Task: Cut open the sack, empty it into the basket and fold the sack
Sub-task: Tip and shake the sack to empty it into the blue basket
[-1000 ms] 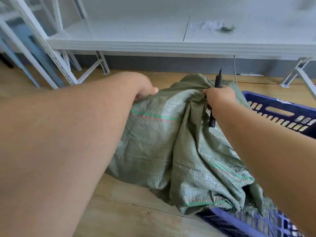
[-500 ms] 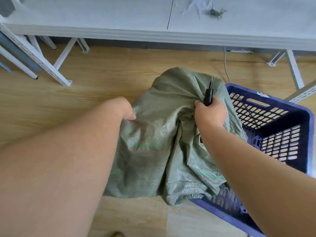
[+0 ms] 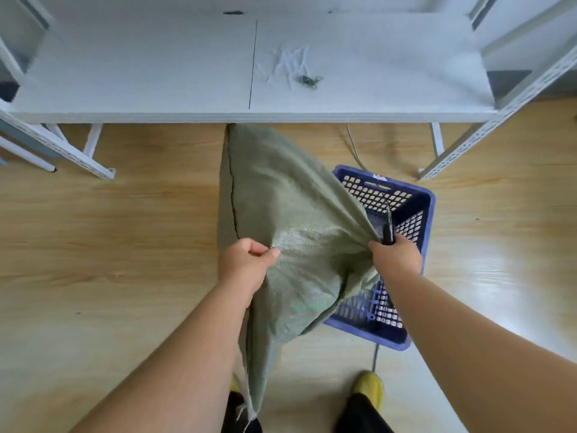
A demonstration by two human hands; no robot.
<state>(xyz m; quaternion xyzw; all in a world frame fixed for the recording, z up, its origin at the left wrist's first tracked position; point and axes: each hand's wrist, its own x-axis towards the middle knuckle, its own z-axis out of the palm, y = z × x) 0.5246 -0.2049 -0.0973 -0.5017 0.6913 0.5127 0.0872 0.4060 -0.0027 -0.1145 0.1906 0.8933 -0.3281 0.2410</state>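
Observation:
A limp green woven sack (image 3: 290, 214) hangs lifted between both hands, above the floor and partly over the blue slatted basket (image 3: 415, 220). My left hand (image 3: 246, 264) pinches the sack's left edge with thumb and fingers. My right hand (image 3: 396, 257) grips a bunch of the sack's right side together with a black-handled cutter (image 3: 388, 228), its blade pointing up and away. The sack's lower tail droops down to my feet. The basket's inside is mostly hidden by the sack.
A white table (image 3: 156, 73) spans the back, with white cut strings and a small green scrap (image 3: 309, 79) on it. White perforated metal legs (image 3: 487, 126) stand left and right. A cable (image 3: 352, 145) runs on the wooden floor. My yellow shoe (image 3: 370, 389) is below.
The view has risen as if standing up. Both hands have lifted the sack higher off the basket, and it now hangs stretched and flat between them.

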